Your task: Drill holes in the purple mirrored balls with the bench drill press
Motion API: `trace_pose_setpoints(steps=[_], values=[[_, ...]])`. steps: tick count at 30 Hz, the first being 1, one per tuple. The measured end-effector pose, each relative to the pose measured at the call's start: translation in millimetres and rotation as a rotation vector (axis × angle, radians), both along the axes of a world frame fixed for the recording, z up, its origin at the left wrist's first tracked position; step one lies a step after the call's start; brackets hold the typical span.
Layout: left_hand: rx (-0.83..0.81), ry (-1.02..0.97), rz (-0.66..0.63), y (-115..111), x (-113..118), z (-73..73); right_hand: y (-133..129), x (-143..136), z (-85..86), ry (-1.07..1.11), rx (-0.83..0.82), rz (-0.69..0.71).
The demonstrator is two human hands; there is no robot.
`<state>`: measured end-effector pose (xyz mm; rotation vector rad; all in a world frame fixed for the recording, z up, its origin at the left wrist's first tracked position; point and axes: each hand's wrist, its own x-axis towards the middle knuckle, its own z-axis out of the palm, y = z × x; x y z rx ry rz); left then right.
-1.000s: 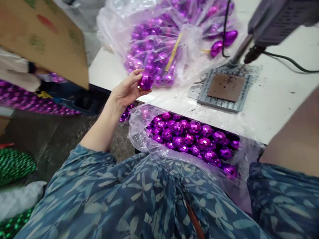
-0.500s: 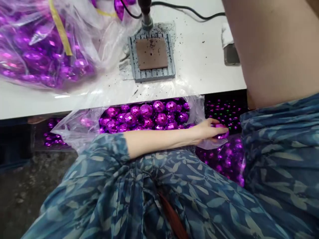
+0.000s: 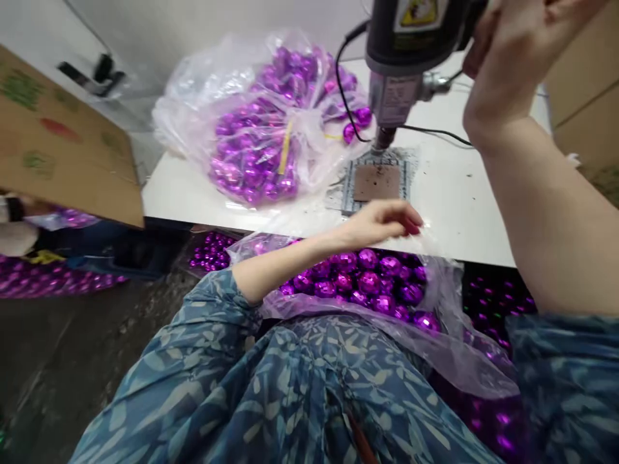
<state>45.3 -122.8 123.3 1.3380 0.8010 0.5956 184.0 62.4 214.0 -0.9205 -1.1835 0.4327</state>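
My left hand [image 3: 387,220] is above the table's front edge, just before the drilling plate. Its fingers curl loosely, the thumb stands apart, and I see nothing held between them. At the upper right, my right hand [image 3: 507,71] is up against the side of the drill press [image 3: 403,64]. Its fingers bend round a part that the hand and frame edge hide. Under the drill chuck, a brown board [image 3: 376,183] with a small hole lies on a grey slotted base [image 3: 349,201], dark shavings around it. Below my left forearm, shiny purple faceted balls [image 3: 369,283] fill an open plastic bag.
A large clear bag [image 3: 193,109] of purple balls lies on the white table [image 3: 478,212]. A black cable [image 3: 435,131] runs behind the drill. Cardboard [image 3: 87,161] stands at left, near another person's arm [image 3: 19,232]. More small balls [image 3: 493,303] sit low at right.
My left hand has left the purple ball low at the right and moved up and left to the table edge. The view has shifted, bringing my right hand and the drill body into sight.
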Motion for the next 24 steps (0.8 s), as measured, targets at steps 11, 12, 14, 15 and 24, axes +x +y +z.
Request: trace_pose_setpoints(steps=[11, 12, 14, 15, 24], values=[[0.691, 0.986, 0.361, 101.8, -157.2, -40.2, -2.6, -0.5, -1.6, 0.227, 0.096, 0.058], [0.733, 0.946, 0.438, 96.9, -160.0, -39.3, -5.0, -0.3, -1.0, 0.236, 0.097, 0.066], [0.781, 0.916, 0.66, 87.1, -169.9, -33.6, -10.6, 0.0, 0.3, 0.25, 0.091, 0.083], [0.783, 0.933, 0.79, 82.7, -178.0, -29.1, -13.2, -0.1, 0.8, 0.255, 0.09, 0.092], [0.314, 1.068, 1.767, 61.0, -294.8, -6.9, -15.0, -2.9, 1.8, 0.295, 0.108, 0.093]])
